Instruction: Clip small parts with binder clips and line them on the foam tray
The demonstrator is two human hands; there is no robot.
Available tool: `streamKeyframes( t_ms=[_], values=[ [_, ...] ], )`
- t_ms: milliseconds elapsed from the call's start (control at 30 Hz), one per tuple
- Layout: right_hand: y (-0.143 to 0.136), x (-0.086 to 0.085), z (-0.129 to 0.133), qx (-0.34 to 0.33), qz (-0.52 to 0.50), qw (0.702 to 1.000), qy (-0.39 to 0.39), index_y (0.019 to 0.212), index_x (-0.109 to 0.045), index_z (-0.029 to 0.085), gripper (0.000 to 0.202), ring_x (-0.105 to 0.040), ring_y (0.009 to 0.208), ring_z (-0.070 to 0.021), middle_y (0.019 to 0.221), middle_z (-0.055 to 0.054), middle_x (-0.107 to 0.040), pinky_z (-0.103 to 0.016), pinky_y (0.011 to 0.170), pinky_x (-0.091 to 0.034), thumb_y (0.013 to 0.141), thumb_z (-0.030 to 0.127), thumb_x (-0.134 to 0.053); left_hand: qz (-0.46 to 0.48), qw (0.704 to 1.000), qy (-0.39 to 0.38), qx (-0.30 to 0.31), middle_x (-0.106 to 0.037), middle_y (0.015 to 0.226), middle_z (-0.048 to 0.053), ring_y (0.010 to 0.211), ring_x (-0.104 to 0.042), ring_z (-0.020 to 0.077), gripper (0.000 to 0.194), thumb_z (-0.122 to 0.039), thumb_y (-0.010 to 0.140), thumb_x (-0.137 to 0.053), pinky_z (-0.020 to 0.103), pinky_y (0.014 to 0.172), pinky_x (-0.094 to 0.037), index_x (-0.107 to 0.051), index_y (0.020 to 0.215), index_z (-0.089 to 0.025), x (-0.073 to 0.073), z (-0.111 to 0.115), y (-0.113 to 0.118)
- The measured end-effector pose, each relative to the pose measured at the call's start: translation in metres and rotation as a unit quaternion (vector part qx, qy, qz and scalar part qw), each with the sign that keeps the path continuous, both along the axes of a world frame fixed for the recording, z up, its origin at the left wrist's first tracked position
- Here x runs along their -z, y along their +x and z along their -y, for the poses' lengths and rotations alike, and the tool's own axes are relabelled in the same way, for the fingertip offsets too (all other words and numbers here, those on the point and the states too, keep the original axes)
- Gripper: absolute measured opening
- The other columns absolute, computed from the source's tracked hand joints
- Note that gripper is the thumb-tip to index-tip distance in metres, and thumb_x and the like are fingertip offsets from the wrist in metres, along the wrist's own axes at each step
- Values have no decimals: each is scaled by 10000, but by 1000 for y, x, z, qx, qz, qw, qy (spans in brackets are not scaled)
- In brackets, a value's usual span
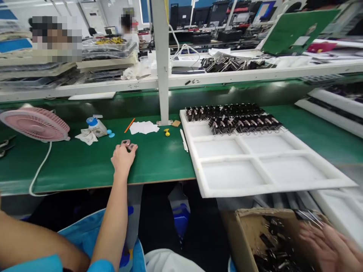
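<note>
My left hand [123,158] is over the green bench with thumb and fingers closed on small pinkish parts [131,146] with dark round centres; their exact kind is unclear. My right hand [330,241], slightly blurred, is above a cardboard box [241,230] at the lower right. Its fingers hold a black binder clip [307,216] with silver wire handles. More black binder clips [279,249] lie loose in the box. Rows of clips gripping small parts [235,119] stand along the far side of a white foam tray [200,185].
On the bench [159,162] are a pink fan [35,124], a blue-capped bottle [96,125], white paper [144,127], an orange stick [129,125], a yellow piece [166,132] and a white pen [183,140]. A white post [160,64] rises behind. Another person's arm [36,241] appears lower left.
</note>
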State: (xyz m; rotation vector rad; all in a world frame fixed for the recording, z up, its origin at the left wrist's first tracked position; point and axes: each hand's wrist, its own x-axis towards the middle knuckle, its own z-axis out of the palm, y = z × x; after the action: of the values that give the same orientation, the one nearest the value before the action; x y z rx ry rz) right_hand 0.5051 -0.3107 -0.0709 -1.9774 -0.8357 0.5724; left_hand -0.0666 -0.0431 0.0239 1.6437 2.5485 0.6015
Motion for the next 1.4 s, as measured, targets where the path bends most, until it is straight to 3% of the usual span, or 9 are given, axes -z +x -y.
streamKeyframes(
  t_ms=[133,267,367,433,567,667,767,1000,1400],
  values=[
    [-62,-65,-32,36,-247,963,101,941,-644,350,217,-691,876,-340,1006,-145,-663,-586,835,-628,841,542,-657,35,998,10,48,-659,1202,173,1112,-644,400,371,-577,843,-677,458,842,-524,-667,969,-227,2,-6,1],
    [-114,-92,-74,-107,-313,926,182,842,-662,304,281,-518,580,-235,727,-63,-540,-420,489,-469,882,578,-618,96,993,39,59,-710,984,105,940,-683,337,369,-450,781,-769,405,769,-507,-609,1040,-242,2,-12,8],
    [-152,-103,-114,-222,-322,903,180,839,-657,245,350,-377,502,-157,636,-4,-458,-321,463,-302,878,593,-666,194,973,88,88,-714,863,66,837,-680,281,448,-360,729,-818,369,745,-491,-633,1116,-231,1,-20,31],
    [-176,-114,-146,-308,-285,892,168,857,-646,211,381,-377,533,-140,620,15,-453,-298,503,-286,902,588,-669,321,929,111,150,-727,862,69,789,-674,242,447,-353,697,-845,347,725,-492,-689,1089,-206,-1,-29,54],
    [-211,-132,-219,-399,-179,882,175,881,-625,191,395,-421,624,-138,688,13,-509,-292,581,-334,935,583,-633,575,778,85,236,-755,863,103,695,-663,193,423,-390,598,-913,290,595,-462,-754,912,-155,-6,-51,107],
    [-224,-126,-269,-414,-169,874,191,841,-584,198,450,-386,596,-129,676,25,-492,-287,554,-291,892,644,-624,680,690,46,243,-771,881,120,700,-692,185,460,-390,548,-955,263,578,-469,-757,877,-136,-5,-63,134],
    [-226,-105,-298,-408,-169,876,193,879,-588,196,486,-391,590,-130,688,26,-502,-288,556,-302,864,682,-610,732,642,19,229,-772,860,116,725,-710,187,499,-377,523,-985,262,617,-509,-769,893,-120,3,-69,145],
    [-218,-78,-299,-415,-104,888,166,1067,-677,159,511,-518,700,-169,753,-4,-590,-311,671,-419,880,631,-611,737,625,22,254,-783,883,125,733,-707,184,486,-373,561,-986,280,657,-550,-794,918,-106,20,-67,146],
    [-215,-78,-300,-456,-20,873,171,1146,-715,154,393,-608,826,-193,960,-51,-739,-321,763,-469,973,467,-553,666,685,13,295,-785,877,116,739,-715,223,472,-398,573,-958,300,594,-535,-816,926,-118,23,-68,143]
  ],
)
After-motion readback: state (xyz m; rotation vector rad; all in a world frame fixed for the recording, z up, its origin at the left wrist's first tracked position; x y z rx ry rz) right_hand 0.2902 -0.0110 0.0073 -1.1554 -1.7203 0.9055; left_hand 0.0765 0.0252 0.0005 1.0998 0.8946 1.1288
